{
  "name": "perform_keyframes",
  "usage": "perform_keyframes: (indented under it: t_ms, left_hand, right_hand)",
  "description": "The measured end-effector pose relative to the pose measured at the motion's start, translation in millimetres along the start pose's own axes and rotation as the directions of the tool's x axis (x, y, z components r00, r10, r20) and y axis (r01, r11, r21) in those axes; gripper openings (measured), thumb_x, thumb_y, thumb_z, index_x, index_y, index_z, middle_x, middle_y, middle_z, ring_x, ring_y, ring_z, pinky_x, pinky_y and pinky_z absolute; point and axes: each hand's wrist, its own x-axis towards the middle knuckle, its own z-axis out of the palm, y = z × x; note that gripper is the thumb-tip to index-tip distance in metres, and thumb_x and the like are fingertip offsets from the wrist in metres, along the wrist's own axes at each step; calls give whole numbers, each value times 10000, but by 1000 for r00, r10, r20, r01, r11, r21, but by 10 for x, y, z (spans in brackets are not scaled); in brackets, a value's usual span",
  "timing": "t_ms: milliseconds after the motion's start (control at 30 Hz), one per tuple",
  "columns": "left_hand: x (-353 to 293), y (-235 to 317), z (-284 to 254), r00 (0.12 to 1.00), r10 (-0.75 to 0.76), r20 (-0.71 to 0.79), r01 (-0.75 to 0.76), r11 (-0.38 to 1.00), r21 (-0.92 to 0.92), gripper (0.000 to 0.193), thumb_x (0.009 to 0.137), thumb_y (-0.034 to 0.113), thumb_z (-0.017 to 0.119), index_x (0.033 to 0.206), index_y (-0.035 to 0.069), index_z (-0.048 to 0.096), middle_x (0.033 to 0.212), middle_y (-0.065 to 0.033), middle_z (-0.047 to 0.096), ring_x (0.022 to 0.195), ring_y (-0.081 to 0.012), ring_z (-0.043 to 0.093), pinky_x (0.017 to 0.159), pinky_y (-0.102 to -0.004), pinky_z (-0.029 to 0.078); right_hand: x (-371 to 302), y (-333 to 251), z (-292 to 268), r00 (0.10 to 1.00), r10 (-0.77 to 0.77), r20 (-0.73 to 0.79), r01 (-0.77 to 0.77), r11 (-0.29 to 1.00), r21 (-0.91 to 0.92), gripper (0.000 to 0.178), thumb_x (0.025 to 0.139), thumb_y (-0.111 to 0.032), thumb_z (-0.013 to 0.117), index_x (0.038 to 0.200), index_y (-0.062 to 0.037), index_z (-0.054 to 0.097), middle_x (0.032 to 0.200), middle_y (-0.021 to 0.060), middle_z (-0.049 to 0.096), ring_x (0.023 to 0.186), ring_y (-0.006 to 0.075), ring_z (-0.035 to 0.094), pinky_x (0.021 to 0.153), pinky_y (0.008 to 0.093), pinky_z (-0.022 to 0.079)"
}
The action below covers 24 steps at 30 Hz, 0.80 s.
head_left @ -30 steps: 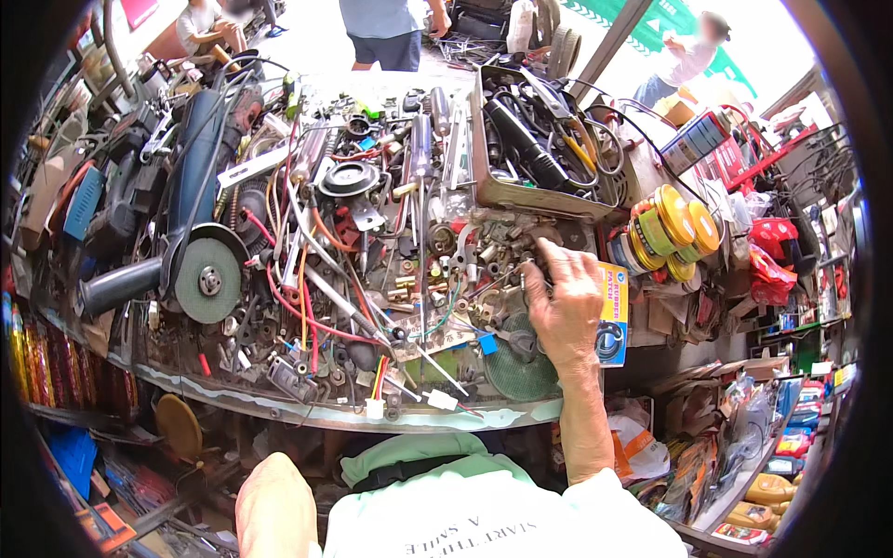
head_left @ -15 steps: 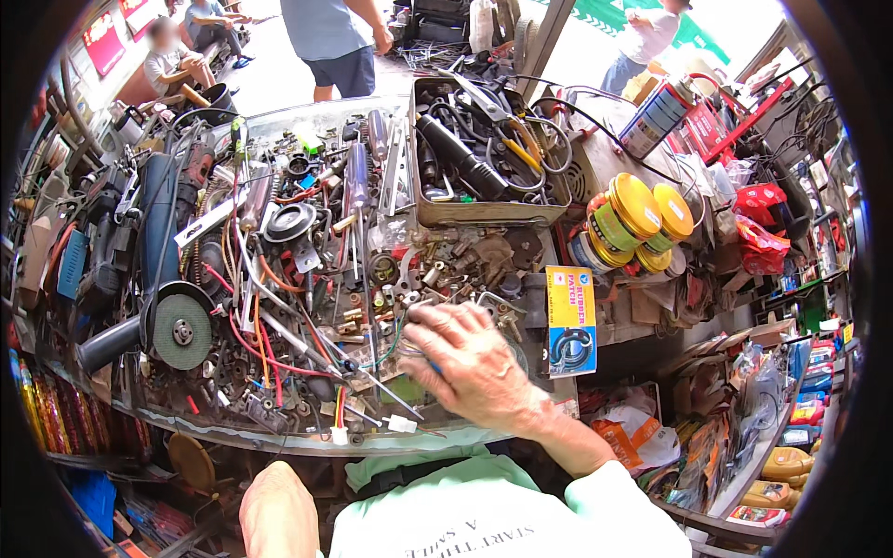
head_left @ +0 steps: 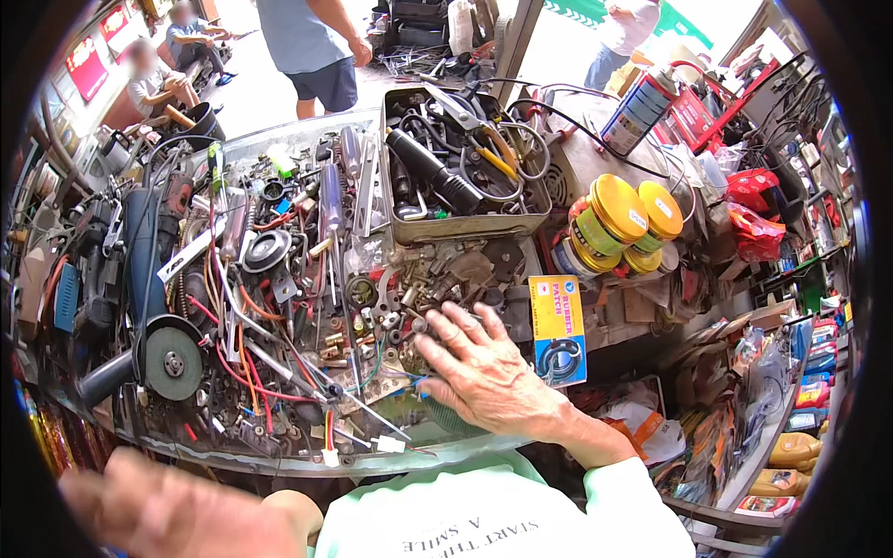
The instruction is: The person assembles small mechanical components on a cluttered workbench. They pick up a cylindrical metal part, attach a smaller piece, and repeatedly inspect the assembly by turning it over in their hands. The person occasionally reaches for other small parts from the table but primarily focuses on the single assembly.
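My right hand [head_left: 484, 377] lies palm down on a heap of small metal fittings [head_left: 395, 307] near the front of the bench. Its fingers are spread, with the tips among nuts and bushings. What lies under the palm is hidden. Just left of it are thin coloured wires [head_left: 260, 372] and a white connector [head_left: 391, 445]. Beyond its wrist sits a yellow and blue carton [head_left: 558, 330]. At the lower left, my left hand [head_left: 167, 507] hangs in front of the bench edge, badly blurred; its fingers are smeared and nothing can be made out in them.
An angle grinder [head_left: 167, 358] lies at the left. Behind my right hand stands a metal box [head_left: 470, 228] holding a black torch [head_left: 433, 172] and shears [head_left: 456, 107]. Yellow-lidded tubs [head_left: 619, 209] and a spray can [head_left: 637, 112] stand to the right. People are beyond the bench.
My left hand has risen into view at the lower left. My right hand's fingers, curled over the parts before, are now stretched out and spread. The whole view has shifted a little.
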Motion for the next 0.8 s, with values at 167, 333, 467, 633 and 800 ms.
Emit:
perform_keyframes:
  t_ms: [167, 333, 467, 633, 800]
  left_hand:
    - [-456, -624, -225, 808, -563, 173, 354, 699, 622, 403, 968, 278, 677, 1213, -39, 637, 1167, -127, 704, 994, -201, 670, 819, -302, 500]
    - [-795, -920, -383, 577, -668, 470, 131, 644, 754, 201, 905, 90, 742, 1083, 2, 710, 1017, -125, 698, 920, -241, 654, 835, -344, 507]
    - [-917, -926, -417, 394, -691, 606, -85, 629, 773, 283, 833, 56, 748, 1111, 19, 707, 1100, -136, 683, 1041, -327, 618, 920, -420, 473]
    - [-989, -877, -452, 219, -707, 673, -228, 633, 740, 325, 737, 22, 724, 1062, 35, 708, 1110, -94, 662, 1136, -285, 577, 969, -428, 425]
    - [-950, -863, -445, 233, -685, 691, -175, 669, 722, 323, 702, 2, 714, 1023, 32, 700, 1087, -76, 666, 1130, -275, 582, 990, -434, 406]
  right_hand:
    - [173, 257, -194, 958, 31, -286, -31, 1000, 3, 293, 885, -129, 715, 1158, -32, 673, 1062, 144, 687, 1012, 332, 648, 929, 469, 501]
    - [606, 840, -108, 920, 264, -289, -309, 943, -122, 128, 836, -123, 701, 902, -17, 674, 893, 144, 655, 883, 328, 668, 780, 437, 533]
    - [695, 827, -71, 917, 274, -292, -328, 932, -156, 142, 801, -157, 725, 824, -28, 668, 842, 135, 678, 809, 345, 703, 748, 469, 550]
    - [797, 772, -161, 895, 412, -171, -435, 892, -127, 217, 823, -217, 731, 861, -15, 661, 845, 157, 679, 855, 367, 691, 775, 493, 526]
    - [757, 822, -52, 926, 298, -230, -337, 929, -155, 247, 825, -237, 742, 857, -9, 651, 861, 169, 675, 866, 380, 683, 768, 485, 520]
